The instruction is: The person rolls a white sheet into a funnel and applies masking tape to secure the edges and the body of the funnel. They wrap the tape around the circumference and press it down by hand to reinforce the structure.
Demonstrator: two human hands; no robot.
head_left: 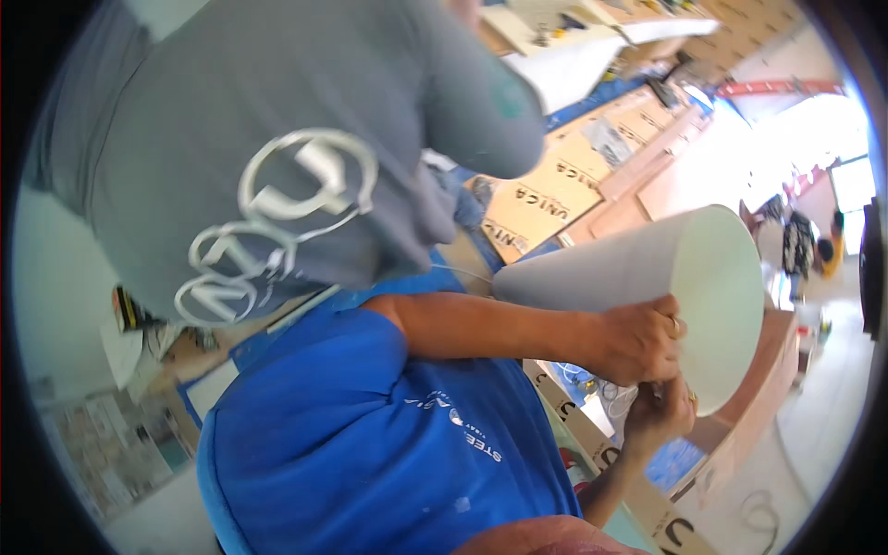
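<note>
The grip of the left hand (640, 340) is clamped on the pale cone (601, 268) by its wide mouth; whether the right hand (661, 414), just below, pinches cannot be told. The long axis narrows leftward beyond the left forearm (495, 328).

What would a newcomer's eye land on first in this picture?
Probably the large pale cone right of centre, its wide opening toward the right, with the left hand and right hand close together at its near rim. Next, perhaps, another person's grey shirt with white circular print, dominating the upper left, and a blue shirt at lower centre.
</note>
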